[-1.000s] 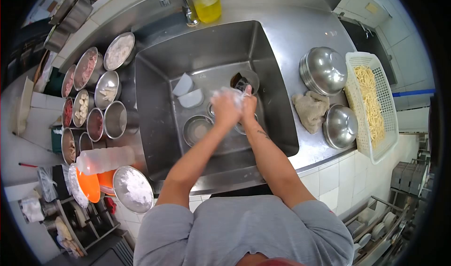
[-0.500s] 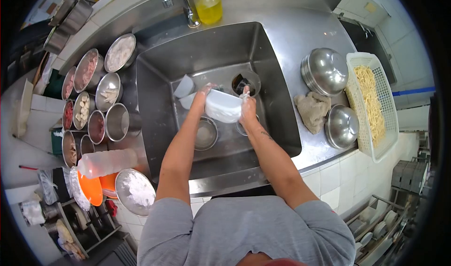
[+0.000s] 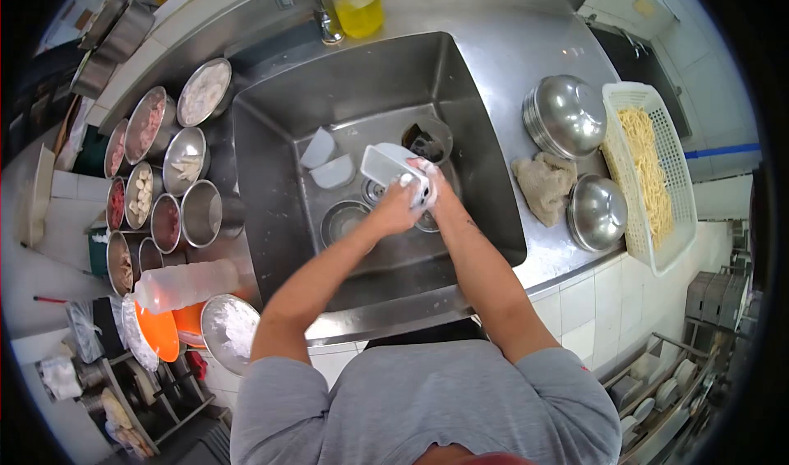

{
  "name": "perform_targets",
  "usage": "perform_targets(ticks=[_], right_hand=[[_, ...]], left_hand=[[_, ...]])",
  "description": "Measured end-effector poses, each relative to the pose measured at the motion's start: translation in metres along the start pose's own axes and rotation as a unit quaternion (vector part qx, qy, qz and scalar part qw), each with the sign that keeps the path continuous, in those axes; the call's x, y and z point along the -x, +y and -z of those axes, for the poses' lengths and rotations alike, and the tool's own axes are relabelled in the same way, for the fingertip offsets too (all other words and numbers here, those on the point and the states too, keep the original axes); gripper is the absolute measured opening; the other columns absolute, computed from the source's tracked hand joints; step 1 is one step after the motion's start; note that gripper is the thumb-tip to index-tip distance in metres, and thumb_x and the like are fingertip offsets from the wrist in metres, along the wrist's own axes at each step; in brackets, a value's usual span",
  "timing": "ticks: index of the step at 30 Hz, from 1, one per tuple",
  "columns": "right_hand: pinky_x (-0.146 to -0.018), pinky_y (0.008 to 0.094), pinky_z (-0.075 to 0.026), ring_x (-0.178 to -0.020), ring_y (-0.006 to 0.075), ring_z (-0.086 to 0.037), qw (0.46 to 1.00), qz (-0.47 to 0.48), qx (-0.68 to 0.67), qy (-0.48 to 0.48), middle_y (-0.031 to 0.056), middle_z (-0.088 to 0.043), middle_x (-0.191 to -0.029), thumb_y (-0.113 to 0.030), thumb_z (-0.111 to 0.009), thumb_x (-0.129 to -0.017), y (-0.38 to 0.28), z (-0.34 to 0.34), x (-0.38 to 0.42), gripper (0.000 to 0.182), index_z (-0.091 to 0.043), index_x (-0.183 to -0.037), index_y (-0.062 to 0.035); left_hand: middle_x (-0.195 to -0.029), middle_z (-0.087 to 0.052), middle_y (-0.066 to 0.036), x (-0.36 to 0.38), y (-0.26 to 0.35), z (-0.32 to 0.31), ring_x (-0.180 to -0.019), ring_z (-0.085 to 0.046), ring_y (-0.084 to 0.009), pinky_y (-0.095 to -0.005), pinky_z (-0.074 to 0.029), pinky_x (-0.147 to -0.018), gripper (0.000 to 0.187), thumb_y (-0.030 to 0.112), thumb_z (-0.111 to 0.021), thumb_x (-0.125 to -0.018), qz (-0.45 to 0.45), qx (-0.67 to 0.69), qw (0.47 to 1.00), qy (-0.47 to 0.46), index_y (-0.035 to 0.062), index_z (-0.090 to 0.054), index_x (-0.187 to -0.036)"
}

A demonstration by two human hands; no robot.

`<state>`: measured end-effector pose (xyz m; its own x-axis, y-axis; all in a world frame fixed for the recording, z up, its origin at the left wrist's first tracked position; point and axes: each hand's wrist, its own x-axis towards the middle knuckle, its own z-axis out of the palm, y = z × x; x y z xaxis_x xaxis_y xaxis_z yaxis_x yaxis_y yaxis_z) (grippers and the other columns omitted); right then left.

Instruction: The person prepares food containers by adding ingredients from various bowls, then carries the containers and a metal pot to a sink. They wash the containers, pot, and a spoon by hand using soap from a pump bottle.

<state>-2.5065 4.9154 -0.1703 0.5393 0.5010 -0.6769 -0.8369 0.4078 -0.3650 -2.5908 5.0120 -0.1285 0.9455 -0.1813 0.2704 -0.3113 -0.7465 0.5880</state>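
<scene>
Over the sink (image 3: 271, 177), a white plastic container (image 3: 385, 164) is tilted with its hollow side showing. My right hand (image 3: 440, 187), covered in suds, grips its right end. My left hand (image 3: 396, 209) is closed on the near edge, its fingers meeting the right hand in the foam. On the sink floor to the left lie two more white containers (image 3: 319, 148), (image 3: 334, 172). Behind my hands stands a clear bowl (image 3: 442, 136) with a dark thing (image 3: 422, 142) in it. A round bowl (image 3: 343, 223) sits below my left hand, close to the drain (image 3: 374, 191).
Metal pots of food (image 3: 187, 161) crowd the left counter beside a plastic bottle (image 3: 187, 284). Upturned metal bowls (image 3: 567, 116), a cloth (image 3: 544, 187) and a noodle basket (image 3: 612, 157) stand on the right. A faucet (image 3: 327, 23) and a yellow soap bottle (image 3: 359, 9) are behind.
My left hand has moved right along the container, close to my right hand. The container has turned to show its hollow side, uncovering the drain and the white containers on the left.
</scene>
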Motion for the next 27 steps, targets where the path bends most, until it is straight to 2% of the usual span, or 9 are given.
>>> perform_targets(ticks=[3, 6, 9, 14, 18, 21, 24, 25, 27], right_hand=[[-0.063, 0.0404, -0.052, -0.07, 0.0261, -0.061, 0.994, -0.007, 0.091, 0.059, 0.0127, -0.062, -0.082, -0.024, -0.067, -0.071, 0.009, 0.006, -0.008, 0.031, -0.061, -0.094, -0.0049], [-0.064, 0.0433, -0.051, -0.077, 0.0297, -0.06, 0.975, 0.015, 0.171, 0.138, 0.0167, -0.06, -0.096, -0.023, -0.069, -0.069, 0.008, -0.033, 0.028, 0.036, -0.062, -0.099, -0.0029], [-0.061, 0.0432, -0.051, -0.077, 0.0281, -0.06, 0.971, 0.045, 0.16, 0.169, 0.0166, -0.06, -0.094, -0.022, -0.068, -0.069, 0.013, -0.006, 0.001, 0.036, -0.061, -0.098, -0.0022], [-0.066, 0.0424, -0.048, -0.087, 0.026, -0.058, 0.96, 0.007, 0.257, 0.112, 0.0156, -0.059, -0.096, -0.045, -0.065, -0.074, 0.001, -0.005, 0.01, 0.056, -0.054, -0.113, -0.0059], [-0.094, 0.0487, -0.03, -0.121, 0.0217, -0.036, 0.97, 0.075, 0.216, 0.077, 0.0083, -0.058, -0.106, -0.068, -0.059, -0.069, 0.006, -0.015, 0.013, 0.076, -0.049, -0.122, -0.0145], [-0.089, 0.0455, -0.038, -0.113, 0.022, -0.047, 0.999, 0.046, 0.028, -0.009, 0.0101, -0.06, -0.106, -0.061, -0.063, -0.07, 0.017, -0.006, 0.002, 0.068, -0.053, -0.118, -0.0129], [-0.07, 0.0411, -0.05, -0.08, 0.0254, -0.061, 1.0, 0.015, 0.007, -0.005, 0.009, -0.063, -0.092, -0.043, -0.068, -0.074, 0.006, 0.001, -0.002, 0.047, -0.058, -0.108, -0.0113], [-0.066, 0.0409, -0.051, -0.073, 0.0264, -0.062, 0.999, 0.016, 0.027, 0.026, 0.0085, -0.063, -0.089, -0.04, -0.068, -0.075, 0.005, -0.002, 0.002, 0.042, -0.059, -0.105, -0.0113], [-0.06, 0.0381, -0.049, -0.068, 0.0245, -0.059, 0.998, -0.008, 0.055, 0.029, 0.007, -0.062, -0.084, -0.037, -0.067, -0.076, 0.012, -0.006, 0.002, 0.037, -0.059, -0.101, -0.0108]], left_hand=[[-0.107, -0.055, -0.026, 0.009, -0.036, 0.012, -0.1, -0.051, -0.0424, -0.0476, -0.042, -0.085, 0.035, 0.016, -0.062, -0.071, -0.077, -0.148, 0.956, -0.239, -0.0052, -0.056, -0.098], [-0.108, -0.055, -0.025, 0.003, -0.077, 0.018, -0.103, -0.051, -0.0393, -0.0474, -0.042, -0.086, 0.041, 0.01, -0.062, -0.066, -0.047, -0.268, 0.922, -0.277, -0.004, -0.056, -0.104], [-0.111, -0.054, -0.024, 0.009, -0.044, -0.024, -0.107, -0.05, -0.0357, -0.0466, -0.042, -0.087, 0.043, 0.004, -0.06, -0.065, 0.095, -0.105, 0.945, -0.296, -0.0029, -0.056, -0.107], [-0.107, -0.056, -0.025, 0.008, -0.058, -0.014, -0.105, -0.051, -0.0413, -0.0502, -0.043, -0.085, 0.034, 0.003, -0.057, -0.064, 0.084, -0.172, 0.972, -0.133, -0.0008, -0.061, -0.097], [-0.1, -0.059, -0.026, -0.022, -0.036, 0.008, -0.081, -0.059, -0.0433, -0.0427, -0.051, -0.067, 0.037, 0.005, -0.06, -0.065, 0.321, 0.164, 0.933, 0.01, -0.0014, -0.059, -0.101], [-0.094, -0.061, -0.025, -0.037, -0.012, 0.008, -0.071, -0.062, -0.0381, -0.0427, -0.05, -0.064, 0.043, 0.005, -0.063, -0.062, 0.392, 0.488, 0.776, 0.077, -0.0073, -0.054, -0.102], [-0.106, -0.057, -0.021, -0.014, -0.01, 0.009, -0.095, -0.057, -0.0343, -0.0426, -0.049, -0.075, 0.041, 0.005, -0.061, -0.068, 0.105, 0.048, 0.989, -0.09, -0.0012, -0.054, -0.108], [-0.109, -0.056, -0.02, -0.007, -0.011, 0.01, -0.1, -0.055, -0.0334, -0.0424, -0.049, -0.077, 0.04, 0.006, -0.061, -0.07, -0.024, -0.138, 0.98, -0.145, 0.0002, -0.054, -0.109], [-0.113, -0.053, -0.018, 0.0, -0.018, 0.016, -0.106, -0.051, -0.0332, -0.0419, -0.048, -0.079, 0.031, 0.01, -0.057, -0.075, -0.013, -0.2, 0.951, -0.236, -0.0005, -0.058, -0.105]])
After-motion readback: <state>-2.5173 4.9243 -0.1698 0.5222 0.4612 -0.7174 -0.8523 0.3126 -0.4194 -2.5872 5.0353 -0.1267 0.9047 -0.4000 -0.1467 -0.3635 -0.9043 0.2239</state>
